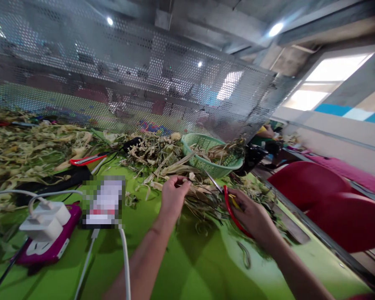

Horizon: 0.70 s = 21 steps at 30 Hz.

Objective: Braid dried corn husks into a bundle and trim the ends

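My left hand [172, 196] is closed in a pinch above the green table [190, 266]. Between thumb and forefinger is a small pale plant piece [191, 176], too small to make out fully. My right hand [256, 218] grips a pair of red-handled scissors [227, 204], whose blades point up and left toward my left fingers. Dry stalks and roots [206, 206] lie beneath and between both hands. Just beyond them stands a light green plastic basket [220, 170], with dried plant material inside.
A heap of pale dry husks [34, 154] covers the left side, with a red cutter [87, 159] beside it. Nearer are a phone [105, 202], white chargers [45, 221] on a purple power strip [62, 246], and loose cables. A perforated metal screen [128, 79] borders the back; red chairs [303, 187] stand right.
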Each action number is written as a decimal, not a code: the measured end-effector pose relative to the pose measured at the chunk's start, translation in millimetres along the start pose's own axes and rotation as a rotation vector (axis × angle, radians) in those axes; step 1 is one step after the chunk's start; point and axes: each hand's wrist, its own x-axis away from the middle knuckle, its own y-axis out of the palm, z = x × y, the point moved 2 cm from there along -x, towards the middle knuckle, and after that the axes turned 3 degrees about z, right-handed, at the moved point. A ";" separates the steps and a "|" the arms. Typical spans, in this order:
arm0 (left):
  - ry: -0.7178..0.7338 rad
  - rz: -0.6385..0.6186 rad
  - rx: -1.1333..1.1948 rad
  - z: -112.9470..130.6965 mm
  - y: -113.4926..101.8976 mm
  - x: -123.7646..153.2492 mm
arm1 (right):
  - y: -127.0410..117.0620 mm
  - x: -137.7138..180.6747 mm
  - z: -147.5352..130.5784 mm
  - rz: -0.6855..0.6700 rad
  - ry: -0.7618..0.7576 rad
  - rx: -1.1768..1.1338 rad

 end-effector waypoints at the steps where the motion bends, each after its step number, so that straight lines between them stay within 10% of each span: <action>1: -0.014 -0.006 0.028 0.4 0.2 0.5 | -0.3 -4.1 5.6 -0.024 0.006 0.063; 11: -0.130 -0.045 0.210 -6.1 -0.3 -2.2 | 2.6 -36.0 26.3 -0.140 0.037 0.455; 21: -0.131 -0.124 0.165 -1.4 4.8 0.4 | 27.4 -52.1 -61.8 -0.069 -0.081 -0.434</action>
